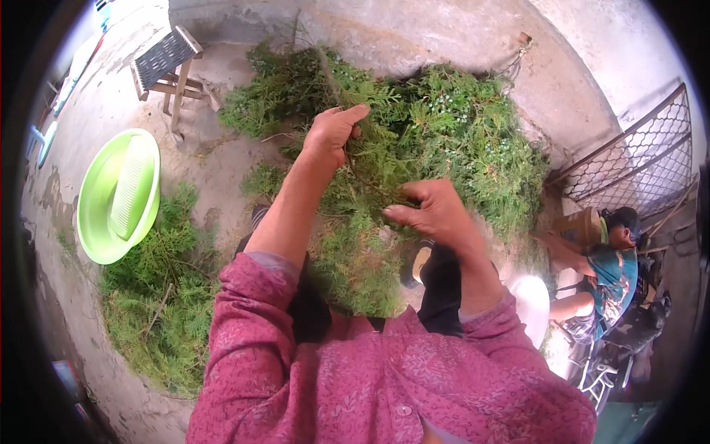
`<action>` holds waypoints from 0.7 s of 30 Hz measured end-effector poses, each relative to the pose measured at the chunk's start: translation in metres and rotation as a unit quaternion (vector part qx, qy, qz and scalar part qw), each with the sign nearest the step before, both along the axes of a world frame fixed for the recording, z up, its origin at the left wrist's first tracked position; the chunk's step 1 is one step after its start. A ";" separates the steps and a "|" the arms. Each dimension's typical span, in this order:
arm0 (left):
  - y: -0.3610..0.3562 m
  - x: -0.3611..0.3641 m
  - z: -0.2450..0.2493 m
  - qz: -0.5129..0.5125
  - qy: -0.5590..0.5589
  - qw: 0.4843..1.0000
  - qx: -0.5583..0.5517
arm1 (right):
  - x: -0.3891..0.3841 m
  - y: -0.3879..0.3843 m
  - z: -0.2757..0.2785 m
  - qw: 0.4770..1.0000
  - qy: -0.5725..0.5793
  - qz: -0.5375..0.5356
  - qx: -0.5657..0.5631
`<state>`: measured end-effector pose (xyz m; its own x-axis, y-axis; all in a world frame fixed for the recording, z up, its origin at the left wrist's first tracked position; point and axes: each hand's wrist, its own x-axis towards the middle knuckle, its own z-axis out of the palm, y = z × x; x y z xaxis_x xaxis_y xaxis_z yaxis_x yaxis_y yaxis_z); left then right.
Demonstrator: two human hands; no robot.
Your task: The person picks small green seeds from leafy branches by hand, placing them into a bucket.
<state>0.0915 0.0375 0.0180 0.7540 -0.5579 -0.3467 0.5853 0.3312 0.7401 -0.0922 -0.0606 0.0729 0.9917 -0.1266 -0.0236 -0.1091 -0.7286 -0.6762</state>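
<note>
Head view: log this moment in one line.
left hand gripping green branch | right hand pinching it | cuttings pile beyond | green basin left

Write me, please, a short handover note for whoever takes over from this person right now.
Left hand: closed on a leafy branch, held up in front.
Right hand: pinching the same branch lower down.
Things: big pile ahead; smaller heap on the left, beside the green basin.
Done: only the smaller heap, it seems; no greenery shows in the basin.
Left: most likely the big pile.
</note>
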 end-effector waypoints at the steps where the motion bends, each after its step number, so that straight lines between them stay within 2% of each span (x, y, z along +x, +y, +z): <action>1: 0.003 0.001 0.001 -0.032 0.009 0.999 -0.001 | 0.001 -0.001 -0.007 0.998 0.047 -0.005 0.050; 2: 0.004 0.000 0.001 -0.030 0.010 0.999 0.001 | 0.001 0.000 -0.012 0.990 0.095 -0.011 0.101; 3: 0.005 -0.002 0.001 -0.039 0.012 0.998 -0.057 | 0.002 0.003 -0.016 0.990 0.096 -0.011 0.102; 4: 0.005 -0.003 0.003 -0.048 0.013 0.992 -0.114 | 0.004 0.006 -0.019 0.985 0.010 -0.017 0.170; 5: 0.007 -0.004 0.006 -0.049 0.013 0.992 -0.114 | 0.005 0.008 -0.021 0.969 -0.077 -0.024 0.235; 10: 0.006 -0.023 0.020 -0.078 0.050 0.993 -0.077 | 0.014 -0.010 -0.033 0.962 -0.088 -0.061 0.250; 14: -0.014 -0.032 -0.011 -0.101 0.000 0.991 -0.092 | 0.018 -0.016 -0.050 0.946 -0.097 -0.076 0.302; 16: -0.014 -0.038 -0.014 -0.129 -0.028 0.991 -0.013 | 0.020 -0.019 -0.055 0.943 -0.097 -0.077 0.310; 19: -0.013 -0.044 -0.011 -0.129 -0.007 0.992 0.006 | 0.020 -0.021 -0.055 0.932 -0.100 -0.084 0.338; 21: -0.013 -0.047 -0.010 -0.126 -0.007 0.992 0.018 | 0.019 -0.025 -0.050 0.948 -0.063 -0.097 0.297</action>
<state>0.0445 0.0240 0.0076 0.5971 -0.7168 -0.3600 0.6356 0.1491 0.7575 -0.0735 -0.0853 0.0226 0.9507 -0.3086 -0.0302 -0.0928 -0.1903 -0.9773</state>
